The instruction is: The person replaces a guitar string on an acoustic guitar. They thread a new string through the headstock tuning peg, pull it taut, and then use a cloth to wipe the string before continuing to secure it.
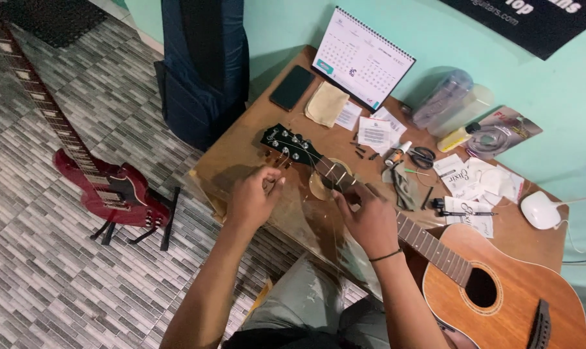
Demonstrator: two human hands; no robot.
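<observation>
Head view: an acoustic guitar (500, 294) lies across the table (241, 155), its headstock (287, 147) just beyond both hands. The left hand (253, 199) has its fingers pinched together by the tuners; what they pinch is too small to tell. The right hand (370, 220) is closed over the neck (428, 244), fingers curled on the strings. Scissors (422, 157) and paper packets (467, 184) lie beyond the right hand; a red electric guitar (112, 187) stands well left of the left hand.

Acoustic guitar (500, 304) of warm brown wood with a soft shine, black glossy headstock (289, 145), metal tuners (294, 137), smooth wooden bench (241, 155), yellow cloth (327, 103), paper packets (474, 184)
</observation>
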